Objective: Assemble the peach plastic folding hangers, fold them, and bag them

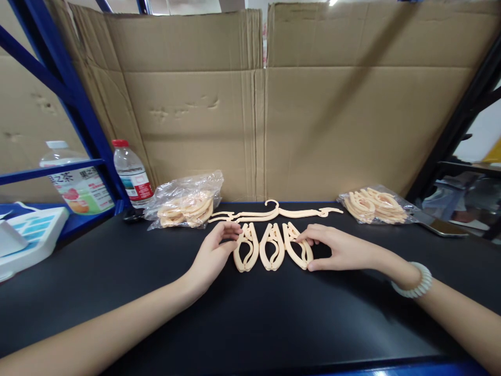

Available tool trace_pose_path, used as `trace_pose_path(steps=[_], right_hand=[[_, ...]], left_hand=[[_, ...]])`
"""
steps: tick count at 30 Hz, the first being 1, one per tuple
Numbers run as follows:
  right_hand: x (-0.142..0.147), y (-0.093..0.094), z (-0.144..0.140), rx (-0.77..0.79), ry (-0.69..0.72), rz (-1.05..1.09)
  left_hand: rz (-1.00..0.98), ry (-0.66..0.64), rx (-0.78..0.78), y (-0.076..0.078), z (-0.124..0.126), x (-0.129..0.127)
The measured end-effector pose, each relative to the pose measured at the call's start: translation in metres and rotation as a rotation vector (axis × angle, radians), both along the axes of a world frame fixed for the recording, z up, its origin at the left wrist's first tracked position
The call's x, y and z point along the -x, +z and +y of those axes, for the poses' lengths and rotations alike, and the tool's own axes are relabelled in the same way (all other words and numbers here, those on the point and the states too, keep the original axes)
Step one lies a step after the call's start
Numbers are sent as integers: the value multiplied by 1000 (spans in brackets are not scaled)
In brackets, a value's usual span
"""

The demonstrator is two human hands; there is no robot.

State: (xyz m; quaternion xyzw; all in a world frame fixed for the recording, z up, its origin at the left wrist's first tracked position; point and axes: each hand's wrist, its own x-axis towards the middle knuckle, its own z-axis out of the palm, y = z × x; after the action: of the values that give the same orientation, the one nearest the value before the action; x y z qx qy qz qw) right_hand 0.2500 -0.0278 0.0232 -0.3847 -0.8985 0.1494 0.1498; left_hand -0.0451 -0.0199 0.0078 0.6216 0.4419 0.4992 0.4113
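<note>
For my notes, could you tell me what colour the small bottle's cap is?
Red; the bottle cap shows best in the head view.

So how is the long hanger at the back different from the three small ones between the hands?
The unfolded hanger lies stretched wide across the table, arms out, hook showing; the three folded hangers are collapsed into short loops side by side. Nobody touches the unfolded hanger, while the left hand and right hand touch the outer folded hangers. All are the same pale peach plastic.
</note>
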Motion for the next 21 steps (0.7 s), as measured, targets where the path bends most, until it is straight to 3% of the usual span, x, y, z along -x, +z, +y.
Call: trace_pose_path(steps=[12, 21], right_hand=[[1, 2, -1, -11, -15, -3], [-20, -14, 27, -360, -283, 252]], left_hand=[[-50, 22, 6, 2, -2, -2], [-206, 126, -26, -1, 1, 1]])
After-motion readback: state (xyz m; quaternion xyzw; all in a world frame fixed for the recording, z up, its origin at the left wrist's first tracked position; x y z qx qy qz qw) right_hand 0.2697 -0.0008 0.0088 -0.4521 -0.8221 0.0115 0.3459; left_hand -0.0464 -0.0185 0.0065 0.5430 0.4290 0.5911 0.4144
